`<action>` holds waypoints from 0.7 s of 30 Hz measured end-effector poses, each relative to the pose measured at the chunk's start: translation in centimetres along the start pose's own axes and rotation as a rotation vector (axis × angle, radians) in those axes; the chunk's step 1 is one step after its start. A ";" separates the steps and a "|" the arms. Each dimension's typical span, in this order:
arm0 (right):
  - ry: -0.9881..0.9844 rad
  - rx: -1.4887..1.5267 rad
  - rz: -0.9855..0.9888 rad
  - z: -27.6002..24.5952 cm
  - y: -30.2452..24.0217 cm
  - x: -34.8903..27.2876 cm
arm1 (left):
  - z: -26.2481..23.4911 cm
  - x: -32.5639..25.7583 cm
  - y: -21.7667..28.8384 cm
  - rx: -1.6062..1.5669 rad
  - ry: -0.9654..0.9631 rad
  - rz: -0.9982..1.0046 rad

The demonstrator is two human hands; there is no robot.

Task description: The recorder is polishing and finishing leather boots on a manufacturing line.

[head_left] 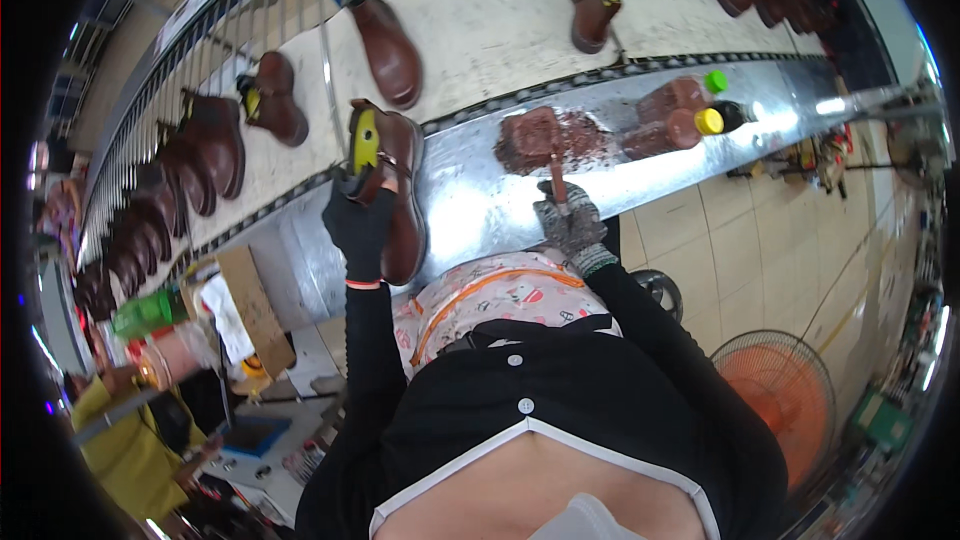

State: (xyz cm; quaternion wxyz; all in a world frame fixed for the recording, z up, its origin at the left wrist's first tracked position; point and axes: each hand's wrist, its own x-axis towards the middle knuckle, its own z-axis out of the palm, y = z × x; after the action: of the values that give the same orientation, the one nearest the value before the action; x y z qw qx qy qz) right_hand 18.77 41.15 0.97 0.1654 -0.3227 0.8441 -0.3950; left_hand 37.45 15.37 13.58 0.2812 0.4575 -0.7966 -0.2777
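Note:
My left hand (pixel 362 230), in a black glove, is closed on a brown ankle boot (pixel 405 210) with a yellow lining, holding it near the bench's front edge. In my right hand (pixel 572 220), wearing a grey speckled knit glove, the fingers wrap round the slim handle of a brush-like tool (pixel 558 168). Its far end meets a squarish brown dish (pixel 530 135), and I cannot make out its tip. Brown smears spread around the dish on the metal bench (pixel 465 202).
Beyond the bench runs a pale belt (pixel 480 15) carrying several brown boots (pixel 390 52). Brown-filled bottles with a green cap (pixel 715 81) and a yellow cap (pixel 708 121) lie at the right. An orange fan (pixel 775 390) stands lower right; a person in yellow-green (pixel 130 450) is lower left.

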 end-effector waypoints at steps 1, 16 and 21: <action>-0.004 0.083 0.027 0.2 0.0 0.1 | -0.2 -1.5 0.0 -0.027 0.042 -0.059; -0.076 0.488 0.259 -4.4 -6.1 -3.5 | 4.1 7.8 -4.0 -0.921 -0.947 -0.129; -0.169 0.937 0.465 -5.0 -8.4 -4.1 | 4.5 7.3 -2.1 -1.033 -0.830 -0.207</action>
State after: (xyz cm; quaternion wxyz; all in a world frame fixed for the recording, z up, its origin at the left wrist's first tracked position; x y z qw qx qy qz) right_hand 22.57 42.69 10.77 0.4424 -0.0491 0.6100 -0.6556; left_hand 32.38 8.83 10.47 0.1063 0.1935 -0.5556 -0.8016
